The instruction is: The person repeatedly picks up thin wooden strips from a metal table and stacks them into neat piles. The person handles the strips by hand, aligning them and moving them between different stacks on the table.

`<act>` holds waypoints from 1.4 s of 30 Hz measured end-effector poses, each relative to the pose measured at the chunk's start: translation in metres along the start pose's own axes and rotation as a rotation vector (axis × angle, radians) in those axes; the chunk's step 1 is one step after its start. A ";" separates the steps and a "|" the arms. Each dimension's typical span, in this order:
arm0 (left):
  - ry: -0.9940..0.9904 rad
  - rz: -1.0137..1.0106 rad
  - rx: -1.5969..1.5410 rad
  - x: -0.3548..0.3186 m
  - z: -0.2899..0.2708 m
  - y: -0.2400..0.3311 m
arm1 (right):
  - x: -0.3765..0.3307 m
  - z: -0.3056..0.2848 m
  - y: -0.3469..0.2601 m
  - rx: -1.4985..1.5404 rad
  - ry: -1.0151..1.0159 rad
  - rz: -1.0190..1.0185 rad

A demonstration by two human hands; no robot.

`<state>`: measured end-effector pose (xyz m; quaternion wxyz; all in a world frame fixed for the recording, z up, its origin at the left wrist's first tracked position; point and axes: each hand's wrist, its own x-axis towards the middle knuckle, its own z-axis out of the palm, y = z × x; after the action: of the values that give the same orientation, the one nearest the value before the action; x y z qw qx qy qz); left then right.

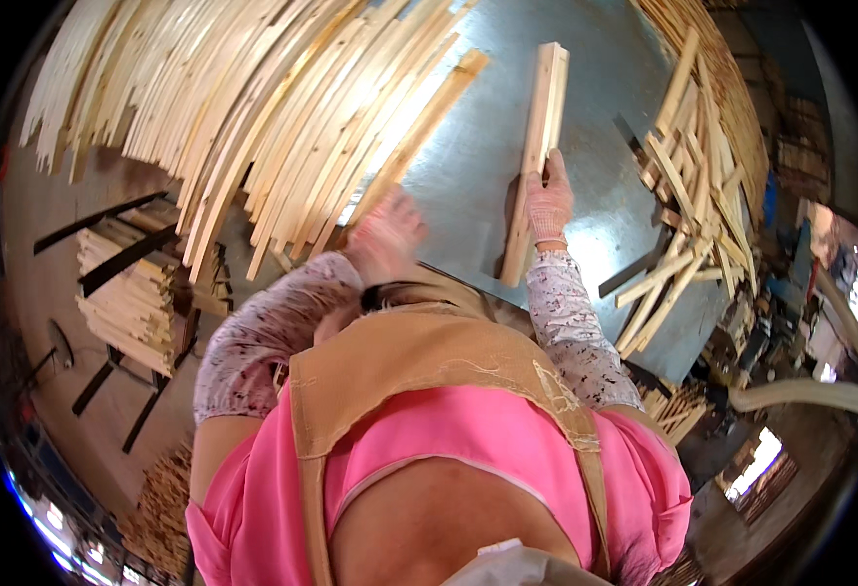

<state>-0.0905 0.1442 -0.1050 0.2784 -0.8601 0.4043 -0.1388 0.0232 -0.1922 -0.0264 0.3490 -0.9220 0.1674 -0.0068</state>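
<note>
My right hand (549, 203), in a pale knitted glove, grips a small bundle of long light wooden strips (538, 137) that lies on a grey metal table (595, 88). My left hand (386, 234), also gloved, is blurred and hovers at the near ends of a wide fan of wooden strips (282, 107) spread over the table's left half. It holds nothing that I can make out. I wear a pink top and a tan apron.
A loose heap of short wooden strips (688, 186) lies at the table's right side. A stack of strips (131, 293) rests on a black frame at the lower left. More wood sits on the floor (160, 508) below.
</note>
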 end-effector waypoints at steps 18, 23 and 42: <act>-0.045 0.020 -0.626 -0.013 -0.021 -0.130 | -0.008 -0.006 -0.071 -0.306 -0.106 0.106; -0.199 -0.064 -0.913 0.005 -0.056 -0.151 | -0.010 -0.006 -0.069 -0.156 -0.113 0.099; -0.163 -0.493 -0.957 0.010 -0.053 -0.107 | 0.053 -0.027 0.052 -0.099 -0.099 -0.385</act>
<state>-0.0426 0.1721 0.0012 -0.1547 -0.9681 0.1857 0.0666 0.0534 -0.2628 -0.0451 0.3032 -0.9523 -0.0293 -0.0198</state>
